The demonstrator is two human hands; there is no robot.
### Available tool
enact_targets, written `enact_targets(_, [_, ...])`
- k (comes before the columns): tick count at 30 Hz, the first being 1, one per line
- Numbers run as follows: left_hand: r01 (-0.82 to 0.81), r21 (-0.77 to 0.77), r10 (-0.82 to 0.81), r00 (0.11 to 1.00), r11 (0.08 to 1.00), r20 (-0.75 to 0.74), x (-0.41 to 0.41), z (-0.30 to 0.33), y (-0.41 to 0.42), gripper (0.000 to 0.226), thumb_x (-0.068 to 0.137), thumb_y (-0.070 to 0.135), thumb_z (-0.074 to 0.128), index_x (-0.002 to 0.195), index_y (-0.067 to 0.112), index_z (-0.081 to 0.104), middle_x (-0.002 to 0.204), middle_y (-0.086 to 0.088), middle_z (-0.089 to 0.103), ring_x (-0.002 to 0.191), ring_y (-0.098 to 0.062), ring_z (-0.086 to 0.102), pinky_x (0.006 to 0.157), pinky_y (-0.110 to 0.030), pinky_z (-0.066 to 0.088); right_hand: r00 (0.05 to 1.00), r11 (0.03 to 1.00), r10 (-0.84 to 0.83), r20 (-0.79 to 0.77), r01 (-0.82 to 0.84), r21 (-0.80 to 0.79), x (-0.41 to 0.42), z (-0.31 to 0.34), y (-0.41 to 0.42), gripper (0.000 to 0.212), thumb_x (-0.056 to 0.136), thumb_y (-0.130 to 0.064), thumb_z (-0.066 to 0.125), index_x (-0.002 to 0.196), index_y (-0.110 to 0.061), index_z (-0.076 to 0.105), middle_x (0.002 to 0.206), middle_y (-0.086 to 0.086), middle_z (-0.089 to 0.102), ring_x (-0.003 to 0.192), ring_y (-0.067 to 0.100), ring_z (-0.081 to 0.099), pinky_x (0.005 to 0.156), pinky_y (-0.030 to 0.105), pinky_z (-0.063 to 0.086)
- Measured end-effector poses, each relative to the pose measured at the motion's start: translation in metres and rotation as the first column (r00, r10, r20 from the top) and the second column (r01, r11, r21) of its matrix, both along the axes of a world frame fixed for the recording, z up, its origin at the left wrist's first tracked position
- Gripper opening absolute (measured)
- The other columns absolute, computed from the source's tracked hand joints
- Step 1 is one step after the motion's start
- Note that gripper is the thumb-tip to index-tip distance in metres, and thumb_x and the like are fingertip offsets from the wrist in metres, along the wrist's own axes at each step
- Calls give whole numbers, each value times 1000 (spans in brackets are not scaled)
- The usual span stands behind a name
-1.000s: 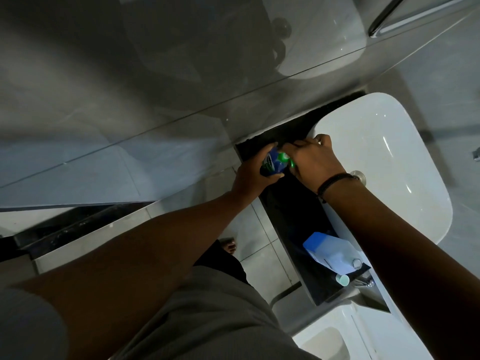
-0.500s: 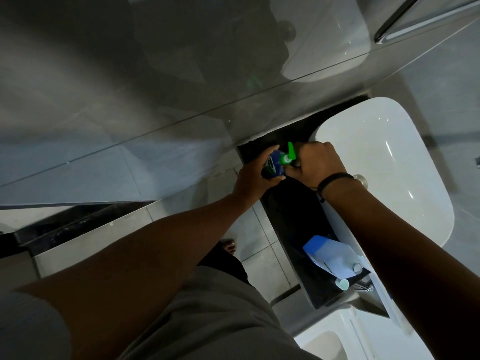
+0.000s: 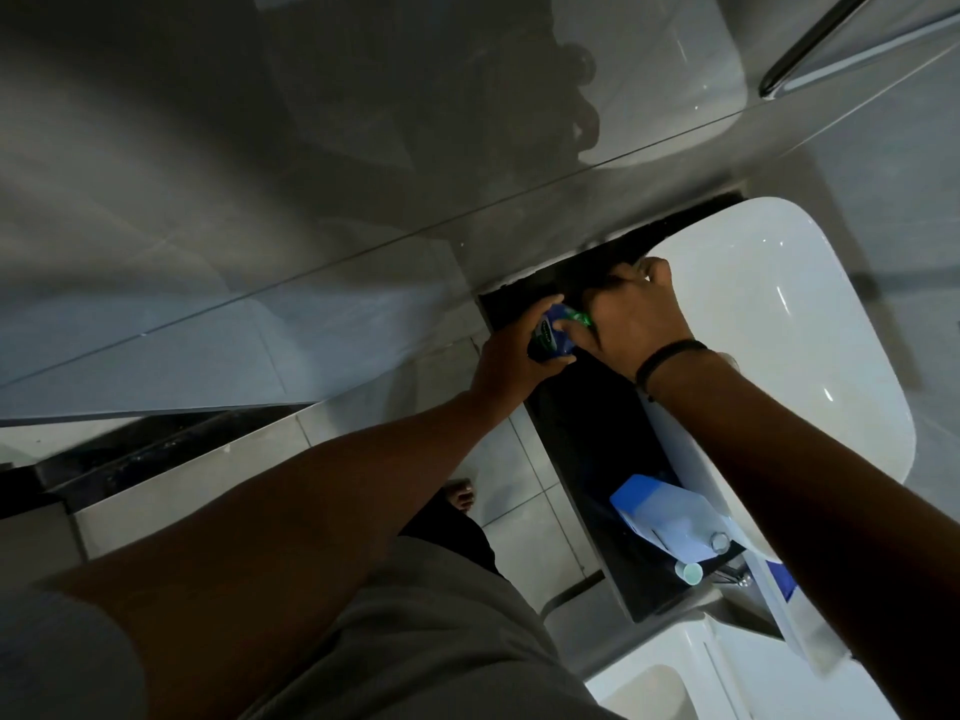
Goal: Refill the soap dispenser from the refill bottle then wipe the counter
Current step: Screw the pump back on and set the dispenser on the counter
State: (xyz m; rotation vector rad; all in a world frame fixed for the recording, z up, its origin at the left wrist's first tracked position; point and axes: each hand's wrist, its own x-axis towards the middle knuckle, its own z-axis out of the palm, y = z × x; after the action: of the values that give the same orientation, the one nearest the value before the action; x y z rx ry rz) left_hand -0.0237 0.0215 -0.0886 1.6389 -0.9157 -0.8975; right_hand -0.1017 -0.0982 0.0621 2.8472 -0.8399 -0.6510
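Note:
A small blue soap dispenser (image 3: 551, 335) with a green pump top (image 3: 581, 318) stands at the far end of the dark counter (image 3: 592, 433). My left hand (image 3: 511, 362) wraps around its body. My right hand (image 3: 636, 317) is closed over the green pump top, hiding most of it. A pale blue refill bottle (image 3: 667, 517) lies on its side at the near end of the counter, its neck uncapped. Its small pale green cap (image 3: 688, 571) rests beside it.
A white basin (image 3: 810, 324) sits right of the counter strip. A grey tiled wall rises on the left. A white toilet (image 3: 727, 667) is at the bottom right. Light floor tiles and a bare foot (image 3: 462, 495) show below.
My right hand has turned over the green pump top, which stuck out half a second ago and is now mostly covered. My left hand keeps its hold on the dispenser.

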Motion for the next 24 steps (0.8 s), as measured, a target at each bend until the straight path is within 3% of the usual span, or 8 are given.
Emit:
enact_targets(3, [12, 19, -12, 1000, 1000, 17, 0, -1, -1, 88, 83, 27, 91, 158, 21, 45, 145, -3, 66, 131, -18, 64, 96, -11, 51, 994, 994, -110, -14, 110, -19, 3, -1, 9, 48, 98, -61, 42, 94, -21, 68, 80, 2, 61, 83, 24, 51, 100, 43, 31])
enact_targets(7, [4, 30, -5, 1000, 1000, 26, 0, -4, -2, 89, 82, 27, 91, 158, 16, 46, 146, -7, 66, 132, -20, 63, 91, 0, 44, 999, 998, 8, -47, -6, 55, 3, 3, 10, 43, 91, -38, 66, 128, -19, 56, 115, 6, 69, 113, 31, 59, 103, 40, 34])
enact_targets(10, [4, 38, -5, 999, 999, 32, -2, -5, -3, 87, 84, 26, 90, 158, 15, 45, 145, -8, 66, 131, -22, 65, 86, 5, 44, 995, 999, 22, -101, -18, 46, 8, 3, 11, 42, 92, -32, 68, 129, -15, 58, 115, 7, 69, 114, 29, 60, 104, 35, 35])
enact_targets(14, [-6, 19, 5, 999, 1000, 35, -4, -5, -3, 85, 84, 24, 89, 157, 15, 46, 144, -8, 66, 129, -21, 65, 87, 7, 42, 994, 991, -102, -32, 104, 85, 11, 3, 17, 42, 90, -29, 70, 126, -12, 60, 110, 12, 70, 109, 32, 63, 104, 36, 39])
enact_targets(18, [-26, 16, 25, 1000, 1000, 13, -3, -5, -6, 86, 83, 26, 91, 157, 17, 47, 144, -7, 66, 130, -22, 65, 85, 5, 46, 988, 927, -145, -44, 151, 344, 2, 13, 3, 64, 88, -33, 75, 143, -16, 47, 131, 13, 62, 115, 33, 61, 101, 41, 50])
enact_targets(20, [-31, 9, 31, 1000, 999, -1, -1, -4, -10, 85, 83, 27, 92, 155, 16, 49, 142, -8, 68, 129, -21, 65, 86, 5, 45, 997, 880, -75, -34, 82, 468, -6, 23, -7, 81, 84, -21, 79, 153, -18, 37, 141, 14, 50, 118, 34, 58, 99, 44, 53])
enact_targets(22, [-34, -2, 34, 999, 999, -18, 1, -3, -17, 86, 81, 23, 93, 155, 14, 50, 141, -9, 69, 127, -20, 66, 87, 3, 46, 995, 911, 86, 46, -97, 400, -13, 30, -18, 69, 86, -3, 70, 150, -13, 45, 143, 18, 48, 116, 39, 59, 97, 43, 55])
enact_targets(24, [-43, -9, 43, 999, 999, -33, 2, -1, -24, 88, 80, 21, 94, 156, 16, 50, 144, -7, 67, 130, -19, 65, 89, 2, 46, 981, 920, 177, 76, -192, 341, -15, 37, -27, 52, 91, -1, 62, 142, -11, 56, 142, 18, 53, 118, 41, 60, 98, 42, 54])
